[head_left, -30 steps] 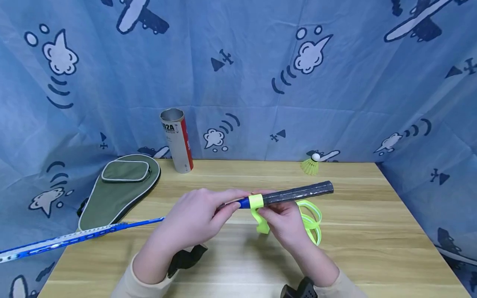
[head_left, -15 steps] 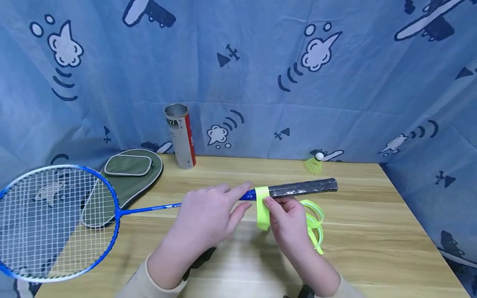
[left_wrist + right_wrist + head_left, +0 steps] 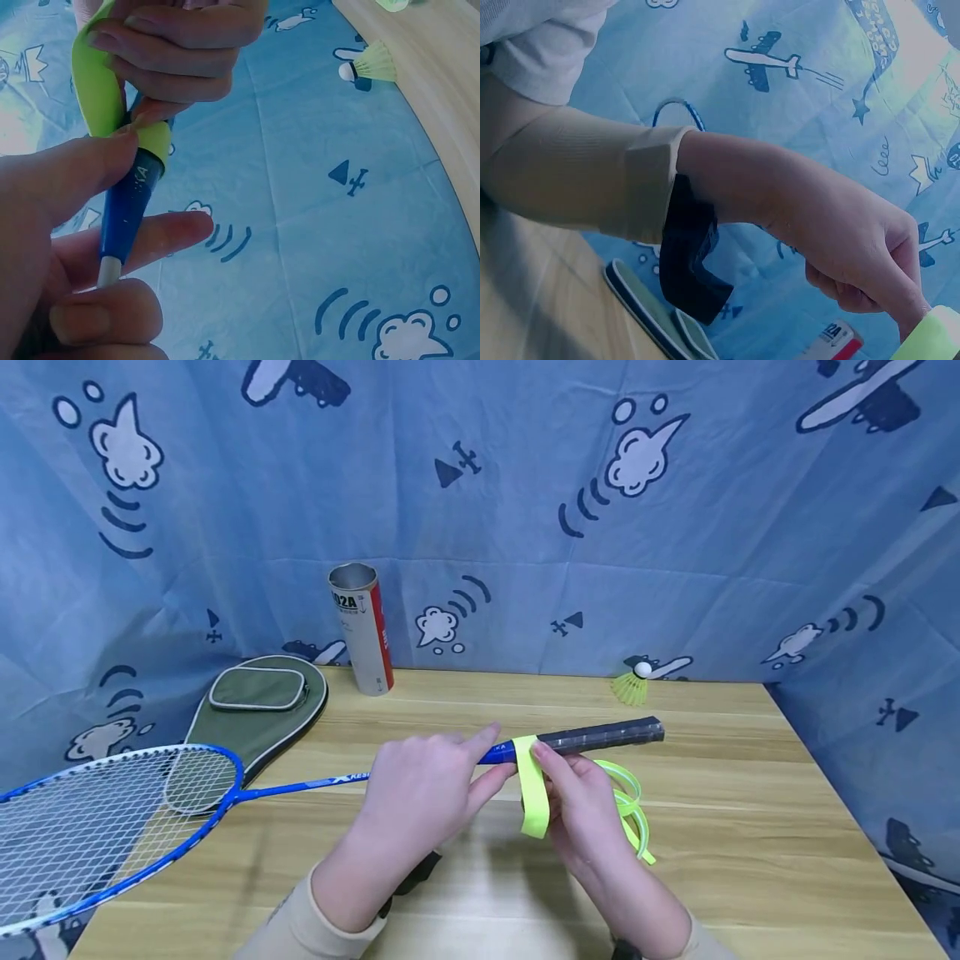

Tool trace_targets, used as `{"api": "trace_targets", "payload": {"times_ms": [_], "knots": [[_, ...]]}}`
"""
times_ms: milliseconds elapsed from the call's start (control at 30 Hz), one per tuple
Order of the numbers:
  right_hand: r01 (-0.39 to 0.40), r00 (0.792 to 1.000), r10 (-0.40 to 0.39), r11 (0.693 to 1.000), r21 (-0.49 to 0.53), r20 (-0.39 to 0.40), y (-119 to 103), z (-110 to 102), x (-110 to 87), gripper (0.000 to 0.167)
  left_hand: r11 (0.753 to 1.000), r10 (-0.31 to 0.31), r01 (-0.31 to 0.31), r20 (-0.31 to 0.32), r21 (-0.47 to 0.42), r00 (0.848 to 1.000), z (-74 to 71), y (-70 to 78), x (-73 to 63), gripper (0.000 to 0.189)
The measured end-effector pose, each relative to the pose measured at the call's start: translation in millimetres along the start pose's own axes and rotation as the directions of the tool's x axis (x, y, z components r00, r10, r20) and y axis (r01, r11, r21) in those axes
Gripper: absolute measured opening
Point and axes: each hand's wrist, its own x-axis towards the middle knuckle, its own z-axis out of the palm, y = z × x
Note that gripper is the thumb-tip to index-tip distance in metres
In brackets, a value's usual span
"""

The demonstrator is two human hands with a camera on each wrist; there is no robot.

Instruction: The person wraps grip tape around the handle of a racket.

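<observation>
A blue-and-white badminton racket (image 3: 303,786) is held above the table, its strung head out to the left. My left hand (image 3: 423,789) grips its shaft, with the curled lower fingers around it and the thumb on the blue cone (image 3: 129,199) in the left wrist view. The black handle (image 3: 603,736) points right. A yellow-green grip tape (image 3: 534,802) wraps once around the handle's cone end and hangs down in a loop. My right hand (image 3: 588,814) pinches this tape just below the handle, thumb on top. More tape (image 3: 637,818) trails in coils behind the right wrist.
A green racket cover (image 3: 255,727) lies at the back left of the wooden table (image 3: 750,827). Beside it stands an open shuttlecock tube (image 3: 363,639). A yellow shuttlecock (image 3: 632,687) sits near the back edge, before a blue printed curtain (image 3: 510,527).
The racket has turned about its shaft, bringing the strung head into view, then tilting it flatter. My left fingers have shifted on the shaft. The tape's hanging part now forms a longer loop.
</observation>
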Motion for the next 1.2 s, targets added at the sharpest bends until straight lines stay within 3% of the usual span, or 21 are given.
{"api": "trace_targets", "payload": {"times_ms": [167,300,467,567,667,833,1033,1200], "knots": [[0.022,1.000,-0.022,0.999,-0.035,0.014,0.1,1.2,-1.9,0.019,1.000,-0.006,0.006,-0.002,0.005,1.000,1.0,-1.3,1.1,0.043],[0.118,0.993,-0.112,0.977,-0.179,0.043,1.4,3.2,-8.6,0.012,0.999,-0.028,0.028,0.001,0.028,1.000,1.5,-3.7,1.3,0.041],[0.338,0.941,-0.315,0.900,-0.276,0.125,4.4,4.8,-15.0,0.010,0.999,-0.051,0.051,0.010,0.014,0.999,1.3,-5.7,1.4,0.038],[0.399,0.916,-0.367,0.876,-0.272,0.160,5.9,5.0,-14.8,0.012,0.998,-0.068,0.068,0.031,-0.004,0.997,-0.1,-6.0,1.3,0.040],[0.376,0.927,-0.351,0.881,-0.289,0.135,7.2,4.3,-12.2,0.012,0.997,-0.075,0.076,0.049,-0.016,0.996,-1.7,-5.9,1.1,0.041],[0.317,0.948,-0.311,0.922,-0.224,0.060,10.4,3.1,-6.4,0.010,0.996,-0.071,0.076,0.106,-0.044,0.992,-4.4,-5.3,2.3,0.044],[0.355,0.935,-0.354,0.931,-0.081,0.023,15.4,5.5,-4.0,0.029,0.993,-0.069,0.087,0.201,-0.081,0.977,-9.9,-4.6,2.3,0.046],[0.375,0.927,-0.375,0.926,-0.041,0.003,16.2,8.0,-5.2,0.027,0.991,-0.048,0.070,0.194,-0.110,0.980,-11.6,-4.7,1.8,0.040]]}}
